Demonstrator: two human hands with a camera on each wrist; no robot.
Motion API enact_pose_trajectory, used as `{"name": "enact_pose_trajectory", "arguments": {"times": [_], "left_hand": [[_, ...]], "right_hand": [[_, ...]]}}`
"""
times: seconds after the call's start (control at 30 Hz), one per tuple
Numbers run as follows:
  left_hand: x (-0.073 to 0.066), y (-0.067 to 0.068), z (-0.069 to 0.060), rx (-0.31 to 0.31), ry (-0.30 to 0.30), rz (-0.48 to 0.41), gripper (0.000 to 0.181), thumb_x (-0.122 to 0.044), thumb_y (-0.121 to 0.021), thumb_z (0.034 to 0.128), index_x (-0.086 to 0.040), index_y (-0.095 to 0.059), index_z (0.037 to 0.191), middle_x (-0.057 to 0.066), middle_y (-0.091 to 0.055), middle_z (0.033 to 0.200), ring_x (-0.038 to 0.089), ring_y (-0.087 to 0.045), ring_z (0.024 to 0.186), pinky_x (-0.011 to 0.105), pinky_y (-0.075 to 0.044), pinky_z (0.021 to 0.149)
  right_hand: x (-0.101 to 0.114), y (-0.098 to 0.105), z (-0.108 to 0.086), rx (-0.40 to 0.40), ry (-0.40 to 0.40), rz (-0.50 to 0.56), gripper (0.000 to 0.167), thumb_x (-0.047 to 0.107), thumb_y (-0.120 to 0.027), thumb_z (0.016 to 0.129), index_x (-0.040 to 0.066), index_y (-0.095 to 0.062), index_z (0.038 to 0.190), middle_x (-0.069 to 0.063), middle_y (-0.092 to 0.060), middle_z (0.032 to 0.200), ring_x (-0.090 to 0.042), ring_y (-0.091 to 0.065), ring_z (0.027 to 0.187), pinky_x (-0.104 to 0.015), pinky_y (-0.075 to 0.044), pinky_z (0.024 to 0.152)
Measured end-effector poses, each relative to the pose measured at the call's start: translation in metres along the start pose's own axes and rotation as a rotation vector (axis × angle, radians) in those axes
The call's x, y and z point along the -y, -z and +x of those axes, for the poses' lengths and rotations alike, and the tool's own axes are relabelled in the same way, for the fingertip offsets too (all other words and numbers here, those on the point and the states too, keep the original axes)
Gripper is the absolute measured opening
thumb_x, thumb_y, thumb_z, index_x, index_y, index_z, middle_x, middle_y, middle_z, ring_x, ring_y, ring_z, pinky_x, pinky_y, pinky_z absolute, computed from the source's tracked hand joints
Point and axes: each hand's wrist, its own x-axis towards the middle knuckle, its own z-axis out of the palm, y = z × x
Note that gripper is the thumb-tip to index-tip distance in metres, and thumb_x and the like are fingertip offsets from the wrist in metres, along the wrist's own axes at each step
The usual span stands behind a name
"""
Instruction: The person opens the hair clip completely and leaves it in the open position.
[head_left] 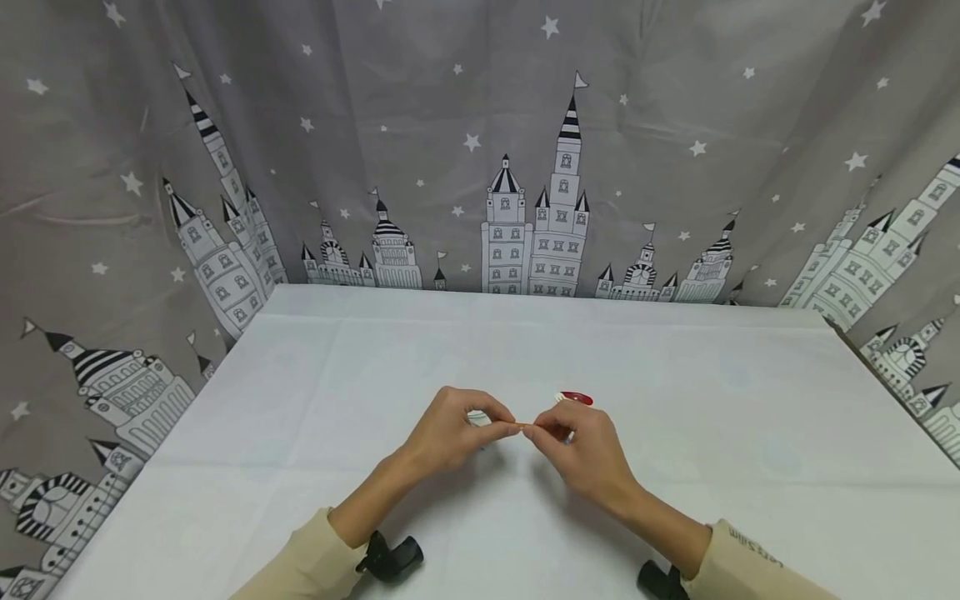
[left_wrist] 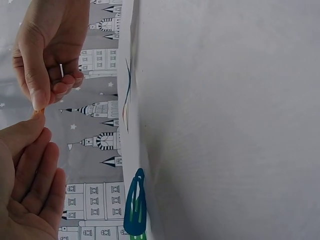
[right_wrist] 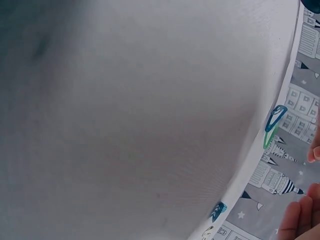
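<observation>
In the head view, my left hand point(head_left: 453, 429) and right hand point(head_left: 588, 446) meet above the white table. Thumb and forefinger of each pinch an end of a thin orange piece point(head_left: 522, 425). Most of that orange piece point(left_wrist: 39, 112) is covered by fingertips in the left wrist view, so its kind does not show. Behind the right hand lies a red hair clip point(head_left: 577, 398), partly hidden. A blue snap hair clip point(left_wrist: 135, 207) lies over a green clip point(left_wrist: 138, 236). The right wrist view catches only parts of the hands at its right edge.
The white-covered table point(head_left: 360, 358) reaches back to a grey curtain point(head_left: 420, 108) printed with castles and stars. A dark blue patterned piece point(right_wrist: 218, 211) lies near a pale yellowish one point(right_wrist: 207, 232). Black wrist mounts sit under both sleeves.
</observation>
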Motion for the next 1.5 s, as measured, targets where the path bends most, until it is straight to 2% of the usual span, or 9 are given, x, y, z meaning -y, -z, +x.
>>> {"name": "enact_pose_trajectory", "arguments": {"times": [0.13, 0.4, 0.57, 0.67, 0.87, 1.03, 1.2, 1.5], "left_hand": [[-0.0004, -0.0006, 0.0009, 0.003, -0.032, 0.012, 0.007, -0.017, -0.077, 0.0869, -0.011, -0.078, 0.084, -0.011, -0.071, 0.078, 0.004, -0.064, 0.075, 0.036, -0.053, 0.067], [-0.0024, -0.0021, -0.0001, -0.006, -0.06, 0.051, 0.006, -0.014, -0.078, 0.0858, -0.009, -0.078, 0.083, -0.01, -0.071, 0.077, 0.003, -0.063, 0.073, 0.029, -0.051, 0.065], [-0.002, -0.0026, -0.0009, -0.017, -0.089, 0.061, 0.002, -0.01, -0.078, 0.0855, -0.01, -0.078, 0.083, -0.008, -0.071, 0.077, 0.004, -0.063, 0.072, 0.035, -0.053, 0.064], [-0.002, -0.0021, -0.0012, -0.012, -0.089, 0.061, 0.004, -0.012, -0.077, 0.0865, -0.009, -0.078, 0.084, -0.008, -0.071, 0.078, 0.004, -0.063, 0.073, 0.035, -0.053, 0.064], [-0.0021, -0.0014, -0.0014, 0.001, -0.076, 0.068, 0.007, -0.015, -0.077, 0.0871, -0.008, -0.078, 0.084, -0.008, -0.071, 0.078, 0.003, -0.063, 0.073, 0.025, -0.05, 0.064], [-0.0025, -0.0031, -0.0024, -0.009, -0.094, 0.071, 0.002, -0.01, -0.078, 0.0856, -0.009, -0.078, 0.084, -0.007, -0.071, 0.078, 0.003, -0.063, 0.072, 0.03, -0.052, 0.064], [-0.0019, -0.0053, -0.0019, -0.022, -0.103, 0.102, 0.007, -0.005, -0.079, 0.0823, -0.011, -0.078, 0.084, -0.008, -0.071, 0.077, 0.002, -0.063, 0.072, 0.036, -0.054, 0.066], [-0.0007, -0.0017, -0.0043, 0.007, -0.07, 0.106, 0.002, -0.013, -0.078, 0.0853, -0.011, -0.078, 0.086, -0.009, -0.071, 0.08, 0.002, -0.064, 0.076, 0.038, -0.054, 0.068]], "right_hand": [[0.0008, 0.0006, -0.0002, -0.02, 0.022, -0.044, 0.014, 0.003, -0.081, 0.078, 0.014, -0.073, 0.074, 0.016, -0.061, 0.07, -0.003, -0.053, 0.065, -0.027, -0.049, 0.061], [0.0022, 0.0006, -0.0006, -0.023, 0.025, -0.074, 0.014, 0.003, -0.082, 0.077, 0.014, -0.074, 0.073, 0.016, -0.062, 0.069, -0.001, -0.055, 0.065, -0.026, -0.049, 0.062], [0.0028, -0.0003, -0.0001, -0.022, 0.033, -0.077, 0.013, 0.003, -0.081, 0.078, 0.013, -0.074, 0.073, 0.016, -0.062, 0.069, -0.002, -0.054, 0.065, -0.028, -0.05, 0.062], [0.0032, -0.0008, -0.0001, -0.019, 0.035, -0.077, 0.012, 0.002, -0.08, 0.078, 0.012, -0.075, 0.073, 0.014, -0.063, 0.069, -0.001, -0.055, 0.066, -0.028, -0.05, 0.063], [0.0047, -0.0009, -0.0005, -0.016, 0.032, -0.082, 0.01, 0.002, -0.08, 0.079, 0.009, -0.076, 0.073, 0.013, -0.063, 0.069, -0.001, -0.056, 0.066, -0.028, -0.05, 0.063], [0.0053, -0.0012, -0.0016, -0.016, 0.023, -0.085, 0.01, 0.002, -0.08, 0.078, 0.009, -0.076, 0.073, 0.013, -0.063, 0.068, -0.002, -0.055, 0.065, -0.032, -0.051, 0.061], [0.005, -0.0021, -0.0017, -0.02, 0.03, -0.096, 0.01, 0.001, -0.08, 0.078, 0.009, -0.077, 0.072, 0.013, -0.063, 0.067, -0.002, -0.055, 0.065, -0.029, -0.05, 0.06], [0.0046, -0.0029, -0.002, 0.006, 0.026, -0.115, 0.008, 0.004, -0.08, 0.081, 0.011, -0.077, 0.076, 0.012, -0.066, 0.072, -0.001, -0.056, 0.067, -0.032, -0.052, 0.062]]}}
